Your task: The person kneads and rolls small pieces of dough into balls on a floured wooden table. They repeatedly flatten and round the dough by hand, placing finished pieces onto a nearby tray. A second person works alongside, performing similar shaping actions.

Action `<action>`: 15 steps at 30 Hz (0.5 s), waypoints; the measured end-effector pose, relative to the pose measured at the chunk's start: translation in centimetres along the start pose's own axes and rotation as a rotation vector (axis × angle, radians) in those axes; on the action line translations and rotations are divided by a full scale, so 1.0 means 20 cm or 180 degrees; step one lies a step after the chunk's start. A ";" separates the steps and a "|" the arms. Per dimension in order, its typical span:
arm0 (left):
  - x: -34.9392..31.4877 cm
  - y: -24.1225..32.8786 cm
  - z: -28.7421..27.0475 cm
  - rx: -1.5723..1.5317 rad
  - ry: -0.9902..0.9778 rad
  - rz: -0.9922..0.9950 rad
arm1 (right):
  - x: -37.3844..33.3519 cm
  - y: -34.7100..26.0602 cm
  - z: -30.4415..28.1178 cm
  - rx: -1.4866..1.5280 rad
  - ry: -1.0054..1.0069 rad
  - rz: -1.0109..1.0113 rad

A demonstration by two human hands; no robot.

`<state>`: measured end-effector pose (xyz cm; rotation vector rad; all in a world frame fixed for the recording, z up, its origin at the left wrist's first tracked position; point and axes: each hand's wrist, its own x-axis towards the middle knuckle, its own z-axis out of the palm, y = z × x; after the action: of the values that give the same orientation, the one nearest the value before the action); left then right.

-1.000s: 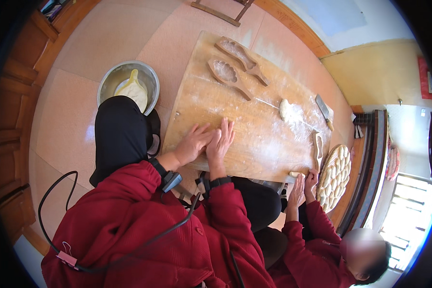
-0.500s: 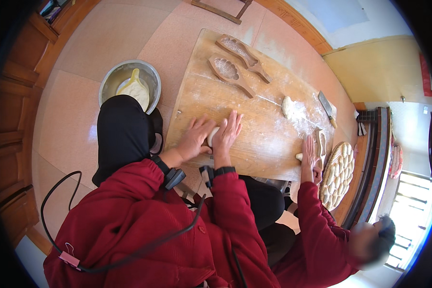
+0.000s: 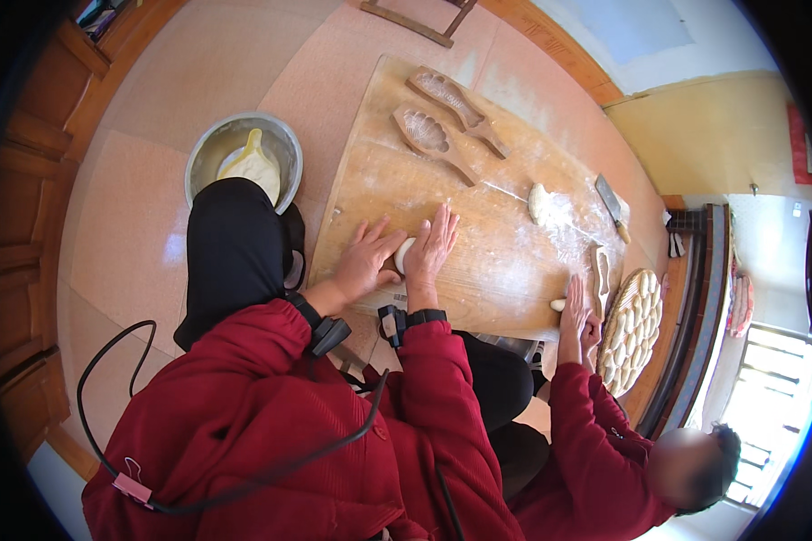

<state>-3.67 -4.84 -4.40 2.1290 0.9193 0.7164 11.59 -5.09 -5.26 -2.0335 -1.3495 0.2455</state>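
A pale ball of dough (image 3: 403, 256) lies on the wooden board (image 3: 505, 243), partly hidden between my hands. My left hand (image 3: 363, 260) curves along its left side, fingers stretched and thumb apart. Against the other side rests my right hand (image 3: 429, 252), its fingers long and straight. Neither hand is wrapped round the dough. Farther out on the board lie two carved wooden moulds with handles, one leaf-shaped mould (image 3: 427, 132) and one longer mould (image 3: 456, 99). A larger lump of dough (image 3: 539, 204) sits by scattered white flour (image 3: 564, 225).
At the left a metal basin (image 3: 290, 144) holds white flour and a yellow scoop (image 3: 252, 144). A co-worker's hands (image 3: 576, 323) are at the board's right end, near a small dough piece (image 3: 558, 305), another mould (image 3: 601, 275), a cleaver (image 3: 612, 203) and a round tray of shaped dough (image 3: 639, 302).
My hands have shifted very slightly around the dough ball, which remains between them. The co-worker's hands have drawn back a little towards their body, showing more of the small dough piece.
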 end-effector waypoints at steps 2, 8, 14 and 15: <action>0.01 0.01 0.00 -0.0033 0.0015 -0.0042 | 0.01 0.00 0.00 0.0144 -0.0156 0.0220; -0.05 0.03 0.01 0.0311 -0.0168 0.0514 | -0.20 -0.03 -0.04 0.0374 -0.0308 0.0162; 0.00 0.02 0.00 -0.0189 0.0137 -0.0100 | 0.05 0.01 0.02 -0.0060 -0.0025 0.0337; 0.01 0.02 -0.01 -0.0182 0.0027 -0.0069 | 0.05 0.00 0.01 0.0210 -0.0078 0.0367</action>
<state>-3.53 -4.88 -4.01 2.0645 0.9146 0.7329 11.96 -4.18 -5.30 -2.0615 -1.2243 0.3628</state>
